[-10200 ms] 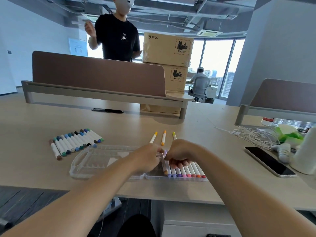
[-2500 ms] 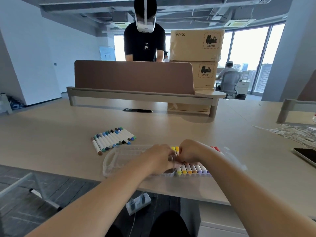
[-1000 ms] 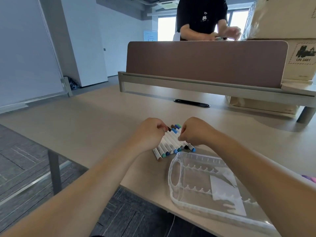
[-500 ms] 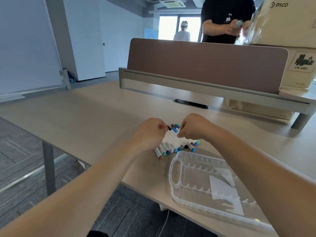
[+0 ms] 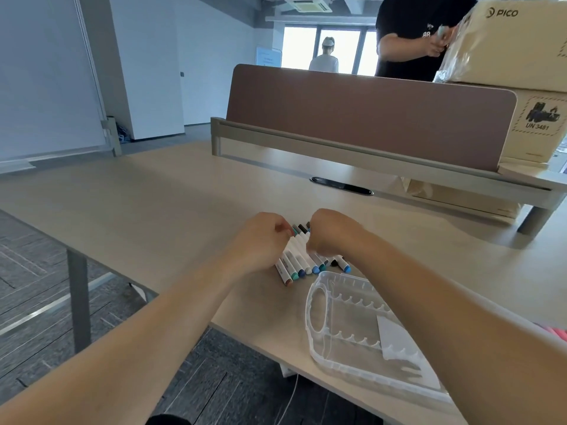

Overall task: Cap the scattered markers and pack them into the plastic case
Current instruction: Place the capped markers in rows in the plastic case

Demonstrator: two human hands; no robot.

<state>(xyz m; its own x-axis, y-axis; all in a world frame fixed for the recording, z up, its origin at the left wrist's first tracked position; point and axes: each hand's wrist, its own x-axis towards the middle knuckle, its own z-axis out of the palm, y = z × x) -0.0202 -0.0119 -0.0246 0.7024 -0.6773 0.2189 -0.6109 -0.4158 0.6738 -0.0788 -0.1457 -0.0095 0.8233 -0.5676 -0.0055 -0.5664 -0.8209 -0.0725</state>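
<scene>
Your markers lie side by side in one row on the desk, directly under both hands. Their long axes run away from you, leaning a little to the right at the far end, with the coloured caps of the near ends fanned toward you.

Your left hand sits at the left edge of the row and your right hand at the right edge, the two nearly meeting over the far ends. The fingers of both hands are curled down onto the row with their tips turned away from the camera. They touch the markers, but I cannot tell whether either hand has one pinched or only presses against the bundle.

What matters for the coming move is where the open plastic case lies. It is on your near-right side of the row, its rim just beside the rightmost near caps, and its handle end faces left. Your right forearm crosses above it, so the right hand has the shorter path. I judge you would draw the markers toward you and to the right. A white paper sheet lies in the case. Some pink markers show at the far right edge.
</scene>
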